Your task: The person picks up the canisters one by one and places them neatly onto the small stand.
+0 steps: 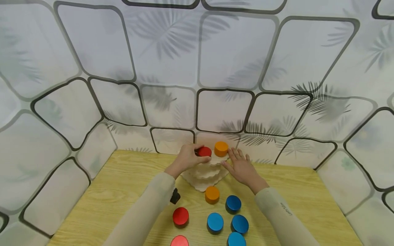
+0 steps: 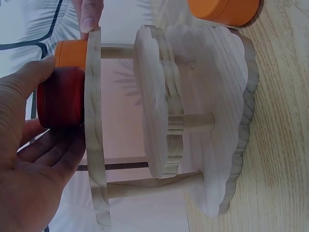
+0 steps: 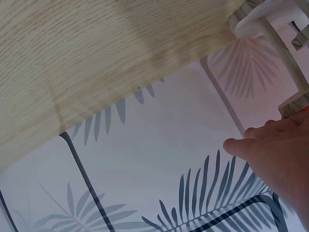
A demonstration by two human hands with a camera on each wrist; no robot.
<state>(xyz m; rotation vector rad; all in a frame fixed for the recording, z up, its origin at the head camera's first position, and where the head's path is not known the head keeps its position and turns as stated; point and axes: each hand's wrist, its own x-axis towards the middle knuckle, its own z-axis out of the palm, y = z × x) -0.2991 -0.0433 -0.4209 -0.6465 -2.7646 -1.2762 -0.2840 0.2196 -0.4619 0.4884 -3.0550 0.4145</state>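
Left hand (image 1: 188, 156) grips red cylinder (image 1: 204, 151); right hand (image 1: 243, 169) straight-fingered at stand (image 1: 201, 185)

Left: thumb on near side, fingers curled round far side, grip just wide enough for the body. Right: fingers straight, slightly spread, holding nothing; tips at right edge of top tier (image 2: 96, 164), just beside upper orange cylinder (image 1: 221, 149). Contact with that cylinder: can't tell.

Red cylinder is at the top tier, left of upper orange cylinder. Upright, flat round end facing up, axis square to the tier. Wider than tall, so no real long axis lengthwise. Upper orange cylinder upright too.

Stand: pale wood, three tiers on round posts (image 2: 199, 123), long axis vertical, scalloped base edge facing the near side. Sits near middle of the back edge of the surface.

Surface: yellowish wood-grain table (image 1: 101, 198), back corners and parts of both side edges visible, near edge out of frame. Lower orange cylinder (image 1: 212, 195) just in front of base. Right of centre: dark blue cylinder (image 1: 233, 204), two mid-blue cylinders (image 1: 215, 222), light blue cylinder (image 1: 236, 239) cut by frame. Toward left edge: loose red cylinder (image 1: 180, 216), coral cylinder (image 1: 180, 241), also cut. All upright. Small black object (image 1: 175, 196) by left cuff; can't identify.

Room: pale wall covering (image 1: 224, 109) along back and both sides, grey and black rounded outlines, palm-leaf print.
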